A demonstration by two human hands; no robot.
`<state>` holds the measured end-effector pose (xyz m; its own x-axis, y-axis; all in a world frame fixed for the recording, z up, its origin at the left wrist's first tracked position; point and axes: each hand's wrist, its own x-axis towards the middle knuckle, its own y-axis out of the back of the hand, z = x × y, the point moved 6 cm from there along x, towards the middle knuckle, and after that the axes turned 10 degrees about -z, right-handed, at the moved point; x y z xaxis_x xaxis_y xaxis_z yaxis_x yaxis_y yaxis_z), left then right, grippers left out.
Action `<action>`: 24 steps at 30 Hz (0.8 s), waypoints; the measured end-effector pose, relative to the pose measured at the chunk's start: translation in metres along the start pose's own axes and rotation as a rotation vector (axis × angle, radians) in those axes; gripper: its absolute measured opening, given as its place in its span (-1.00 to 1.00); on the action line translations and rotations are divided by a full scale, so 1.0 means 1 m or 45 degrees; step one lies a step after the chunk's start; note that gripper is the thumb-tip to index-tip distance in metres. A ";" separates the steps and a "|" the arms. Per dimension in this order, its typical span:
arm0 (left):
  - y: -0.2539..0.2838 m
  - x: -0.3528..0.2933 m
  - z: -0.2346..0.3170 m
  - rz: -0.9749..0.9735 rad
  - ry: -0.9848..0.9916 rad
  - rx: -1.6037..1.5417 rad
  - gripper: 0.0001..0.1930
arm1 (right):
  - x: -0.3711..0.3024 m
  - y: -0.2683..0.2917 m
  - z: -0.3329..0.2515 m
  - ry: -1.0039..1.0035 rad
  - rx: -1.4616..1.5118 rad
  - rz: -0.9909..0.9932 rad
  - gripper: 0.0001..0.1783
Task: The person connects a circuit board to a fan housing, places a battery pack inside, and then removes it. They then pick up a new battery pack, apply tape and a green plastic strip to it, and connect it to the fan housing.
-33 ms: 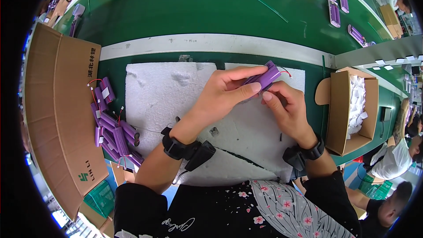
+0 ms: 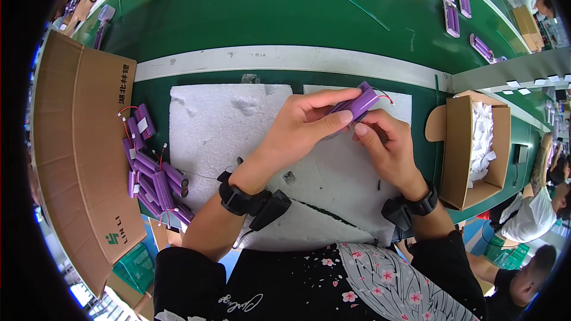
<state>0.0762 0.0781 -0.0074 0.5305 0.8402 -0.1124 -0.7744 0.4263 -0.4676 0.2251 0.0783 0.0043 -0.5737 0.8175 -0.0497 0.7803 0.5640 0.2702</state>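
Right of the frame's centre, the left hand has its grip closed, thumb and fingers around a purple battery pack. The right hand curls at its lower edge; whether that grip pinches anything, I cannot tell.

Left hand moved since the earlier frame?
No. The left hand, holding the purple pack, shows no visible shift in any direction against the white foam sheet.

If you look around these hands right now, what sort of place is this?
Probably a factory assembly line: the left hand holds a purple wired pack, purple devices lie on the long green surface ahead, and other people are nearby.
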 end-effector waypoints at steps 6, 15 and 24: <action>-0.001 0.000 0.000 0.009 -0.024 0.001 -0.57 | 0.000 0.001 -0.002 -0.035 0.003 0.011 -0.85; -0.002 0.001 0.004 -0.002 -0.036 0.051 -0.58 | -0.001 0.002 -0.002 -0.032 -0.007 -0.005 -0.84; -0.001 0.001 0.000 0.054 -0.021 -0.013 -0.61 | -0.001 0.001 -0.005 0.041 0.014 0.016 -0.85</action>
<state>0.0782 0.0787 -0.0073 0.4916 0.8628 -0.1177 -0.7924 0.3872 -0.4713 0.2247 0.0774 0.0095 -0.5716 0.8204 -0.0151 0.7900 0.5553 0.2600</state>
